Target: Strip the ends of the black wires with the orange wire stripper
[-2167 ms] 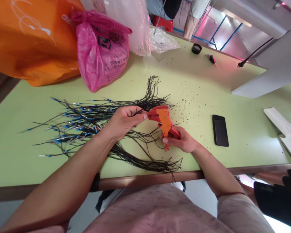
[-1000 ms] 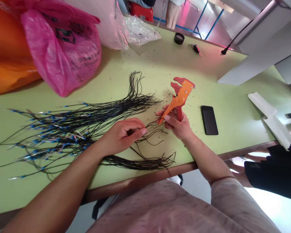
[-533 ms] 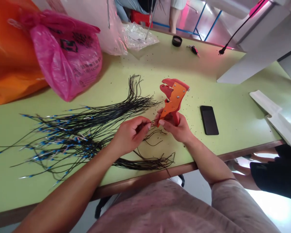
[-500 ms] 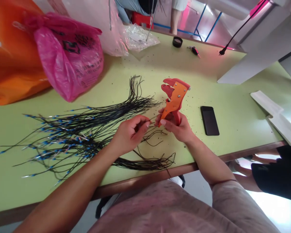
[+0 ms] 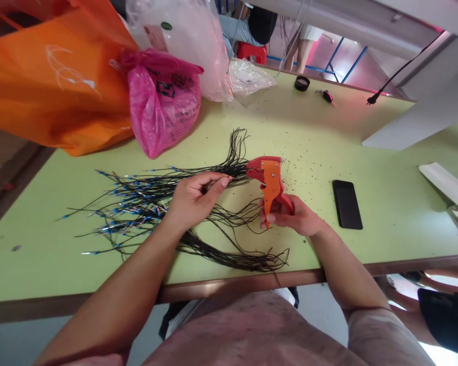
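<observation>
My right hand (image 5: 290,216) grips the handles of an orange and red wire stripper (image 5: 272,179), its jaws facing left toward my other hand. Thumb and forefinger of my left hand (image 5: 198,195) are pinched on a thin black wire, of which only a short tip shows near the jaws. Beneath and around my left hand lies a spread of black wires (image 5: 244,262), many with blue pieces near their left ends. A second bunch of wires (image 5: 234,165) runs behind the stripper's jaws, its ends fanned upward.
A black phone (image 5: 347,204) lies right of my right hand. An orange bag (image 5: 68,86), a pink plastic bag (image 5: 164,107) and clear plastic bags stand at the back left. A black ring (image 5: 302,83), a key (image 5: 328,96) and a plug (image 5: 373,98) are at the far edge. Dark scraps dot the table.
The stripper has turned and dropped lower, its jaws now level with my left fingertips. My left hand has moved slightly up with the wire. The camera view has shifted left.
</observation>
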Action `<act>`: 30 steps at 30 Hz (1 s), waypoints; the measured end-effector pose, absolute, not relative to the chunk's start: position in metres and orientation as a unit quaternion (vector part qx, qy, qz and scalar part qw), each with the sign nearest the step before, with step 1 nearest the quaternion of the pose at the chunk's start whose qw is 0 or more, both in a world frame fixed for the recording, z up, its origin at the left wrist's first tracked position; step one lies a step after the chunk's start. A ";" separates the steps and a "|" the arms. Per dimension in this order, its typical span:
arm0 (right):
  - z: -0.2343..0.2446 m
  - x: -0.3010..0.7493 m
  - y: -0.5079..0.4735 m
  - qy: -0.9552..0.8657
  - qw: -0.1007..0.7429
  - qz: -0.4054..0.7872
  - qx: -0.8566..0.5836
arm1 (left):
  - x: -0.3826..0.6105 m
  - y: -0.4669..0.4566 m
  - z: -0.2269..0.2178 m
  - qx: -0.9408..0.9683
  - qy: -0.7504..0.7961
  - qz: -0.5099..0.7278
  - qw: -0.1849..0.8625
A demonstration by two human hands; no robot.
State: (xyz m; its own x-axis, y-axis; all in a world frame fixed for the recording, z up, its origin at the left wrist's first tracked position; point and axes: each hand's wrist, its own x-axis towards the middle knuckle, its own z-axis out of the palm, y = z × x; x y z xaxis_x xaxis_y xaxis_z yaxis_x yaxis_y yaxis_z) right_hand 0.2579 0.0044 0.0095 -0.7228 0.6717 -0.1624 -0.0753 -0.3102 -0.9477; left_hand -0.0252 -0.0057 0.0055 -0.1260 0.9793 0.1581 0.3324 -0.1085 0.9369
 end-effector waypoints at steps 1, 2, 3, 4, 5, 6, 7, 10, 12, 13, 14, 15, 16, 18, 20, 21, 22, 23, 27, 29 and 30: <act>0.009 0.258 0.004 -0.533 0.242 0.760 -0.284 | -0.026 -0.006 0.005 0.578 0.572 0.473 0.339; 0.009 0.258 0.004 -0.533 0.238 0.759 -0.288 | -0.027 -0.006 0.005 0.586 0.567 0.464 0.347; 0.008 0.257 0.004 -0.534 0.236 0.758 -0.292 | -0.028 -0.006 0.004 0.589 0.563 0.456 0.358; 0.008 0.257 0.004 -0.535 0.235 0.756 -0.295 | -0.029 -0.007 0.004 0.590 0.558 0.452 0.369; 0.008 0.257 0.004 -0.537 0.234 0.754 -0.297 | -0.029 -0.007 0.004 0.591 0.553 0.450 0.378; 0.008 0.257 0.004 -0.539 0.232 0.752 -0.300 | -0.030 -0.008 0.004 0.593 0.547 0.450 0.383; 0.008 0.257 0.004 -0.541 0.229 0.751 -0.302 | -0.030 -0.008 0.004 0.597 0.542 0.448 0.386; 0.008 0.256 0.004 -0.546 0.219 0.748 -0.308 | -0.032 -0.009 0.006 0.615 0.538 0.440 0.373; 0.007 0.256 0.003 -0.547 0.214 0.747 -0.311 | -0.033 -0.009 0.009 0.613 0.546 0.435 0.370; 0.007 0.256 0.003 -0.546 0.213 0.748 -0.312 | -0.033 -0.009 0.010 0.610 0.550 0.434 0.371; 0.007 0.256 0.003 -0.544 0.212 0.749 -0.313 | -0.033 -0.009 0.011 0.606 0.552 0.436 0.371; 0.006 0.256 0.003 -0.542 0.212 0.751 -0.313 | -0.033 -0.009 0.013 0.603 0.553 0.440 0.370; 0.006 0.256 0.003 -0.540 0.211 0.752 -0.313 | -0.033 -0.008 0.014 0.601 0.553 0.446 0.367; 0.005 0.256 0.003 -0.538 0.214 0.754 -0.311 | -0.031 -0.008 0.015 0.586 0.550 0.461 0.377; 0.005 0.256 0.003 -0.537 0.217 0.756 -0.304 | -0.030 -0.008 0.018 0.545 0.538 0.480 0.427; 0.005 0.256 0.003 -0.537 0.219 0.757 -0.300 | -0.029 -0.008 0.020 0.515 0.529 0.491 0.462; 0.005 0.256 0.003 -0.537 0.222 0.758 -0.296 | -0.029 -0.009 0.022 0.482 0.518 0.502 0.497; 0.006 0.256 0.004 -0.539 0.224 0.758 -0.292 | -0.028 -0.009 0.025 0.450 0.508 0.510 0.528; 0.007 0.257 0.003 -0.550 0.229 0.753 -0.280 | -0.028 -0.011 0.039 0.376 0.479 0.528 0.592; 0.007 0.257 0.002 -0.551 0.229 0.754 -0.274 | -0.029 -0.012 0.043 0.371 0.473 0.535 0.594; 0.007 0.257 0.001 -0.551 0.229 0.756 -0.271 | -0.030 -0.013 0.044 0.375 0.475 0.537 0.588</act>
State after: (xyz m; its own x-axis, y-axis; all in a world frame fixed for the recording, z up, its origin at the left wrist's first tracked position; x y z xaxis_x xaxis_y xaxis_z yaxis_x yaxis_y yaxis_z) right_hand 0.2571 0.0012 0.0067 -0.7485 0.6441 -0.1580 -0.0472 -0.2893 -0.9561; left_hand -0.0297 -0.0131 0.0439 -0.0278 0.9874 -0.1555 -0.2764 0.1419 0.9505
